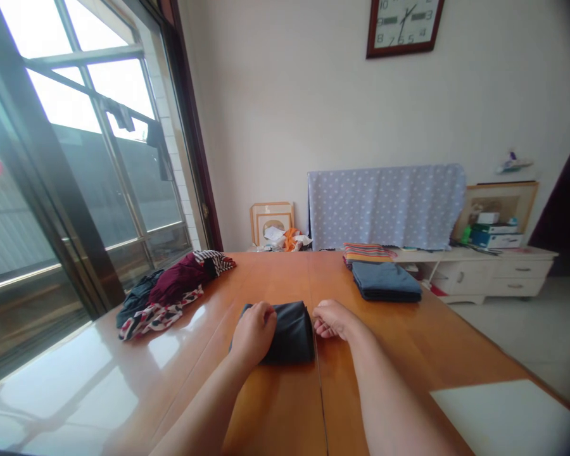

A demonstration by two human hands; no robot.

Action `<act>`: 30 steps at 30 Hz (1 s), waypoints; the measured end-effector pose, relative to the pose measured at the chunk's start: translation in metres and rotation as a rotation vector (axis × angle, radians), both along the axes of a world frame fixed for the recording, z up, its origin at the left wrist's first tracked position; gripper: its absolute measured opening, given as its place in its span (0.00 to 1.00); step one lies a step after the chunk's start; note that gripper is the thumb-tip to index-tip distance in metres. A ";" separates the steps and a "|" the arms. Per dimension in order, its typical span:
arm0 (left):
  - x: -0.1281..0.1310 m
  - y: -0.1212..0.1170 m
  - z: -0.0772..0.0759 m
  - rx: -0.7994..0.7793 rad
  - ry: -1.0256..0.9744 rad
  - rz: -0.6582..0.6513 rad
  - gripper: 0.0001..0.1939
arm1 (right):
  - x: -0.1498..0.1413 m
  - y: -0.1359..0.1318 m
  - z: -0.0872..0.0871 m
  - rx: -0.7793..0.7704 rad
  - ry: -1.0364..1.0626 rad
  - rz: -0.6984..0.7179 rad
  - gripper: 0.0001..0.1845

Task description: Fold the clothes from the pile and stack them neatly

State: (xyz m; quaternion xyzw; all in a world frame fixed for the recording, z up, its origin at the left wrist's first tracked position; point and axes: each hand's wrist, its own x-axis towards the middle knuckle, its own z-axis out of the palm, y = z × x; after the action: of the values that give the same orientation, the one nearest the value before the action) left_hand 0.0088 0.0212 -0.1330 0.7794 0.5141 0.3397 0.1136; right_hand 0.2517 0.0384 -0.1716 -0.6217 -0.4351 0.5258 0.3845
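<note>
Head view: dark folded cloth (pixel 292 335) lies mid-desk (pixel 427 345), near side; left hand (pixel 255 329), curled, overlaps its left part; right hand (pixel 333 318), loosely curled, sits at its right edge; whether either grips, I cannot tell.

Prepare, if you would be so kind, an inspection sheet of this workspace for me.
Surface: glossy brown table, seam lines visible, glare at left.
Job's things: dark folded cloth at the hands; crumpled garment heap at left; blue-grey folded cloth and striped cloth at right.
Clutter: pale flat sheet at near right.
Grippers: bare hands, fingers curled; left hand at the dark cloth's left part, right hand by its right edge; grip unclear.
Cables: nothing seen on the table.
Surroundings: window at left; wall clock, dotted drape and white cabinet beyond the table.
</note>
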 end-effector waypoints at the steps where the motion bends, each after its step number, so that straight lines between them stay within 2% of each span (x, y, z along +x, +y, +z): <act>1: 0.007 -0.003 0.000 -0.005 0.010 -0.038 0.09 | -0.001 -0.001 0.001 -0.006 -0.001 0.021 0.06; 4: 0.020 -0.007 -0.004 0.006 0.046 -0.086 0.10 | -0.005 -0.004 0.004 -0.011 0.005 0.060 0.07; 9: 0.018 0.003 -0.015 0.020 0.137 0.095 0.11 | -0.009 -0.005 0.009 0.021 0.061 0.084 0.08; 15: 0.012 0.010 -0.026 -0.024 0.207 0.085 0.13 | -0.021 -0.006 0.005 0.064 0.104 0.112 0.14; 19: 0.011 0.008 -0.028 -0.002 0.192 0.077 0.13 | -0.033 -0.004 0.003 0.142 0.088 0.072 0.09; 22: 0.010 0.007 -0.029 0.011 0.140 0.071 0.13 | -0.036 -0.002 0.002 0.177 0.164 0.082 0.12; 26: 0.011 0.004 -0.028 0.026 0.153 0.082 0.13 | -0.035 0.000 -0.002 0.138 0.295 0.089 0.14; 30: 0.014 -0.001 -0.027 0.009 0.201 0.101 0.14 | -0.033 -0.001 -0.002 0.118 0.240 0.066 0.09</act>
State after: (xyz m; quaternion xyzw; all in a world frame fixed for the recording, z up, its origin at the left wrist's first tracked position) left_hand 0.0228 0.0199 -0.1601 0.7832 0.5598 0.2674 0.0407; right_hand 0.2183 0.0377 -0.1734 -0.5159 -0.4363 0.5821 0.4524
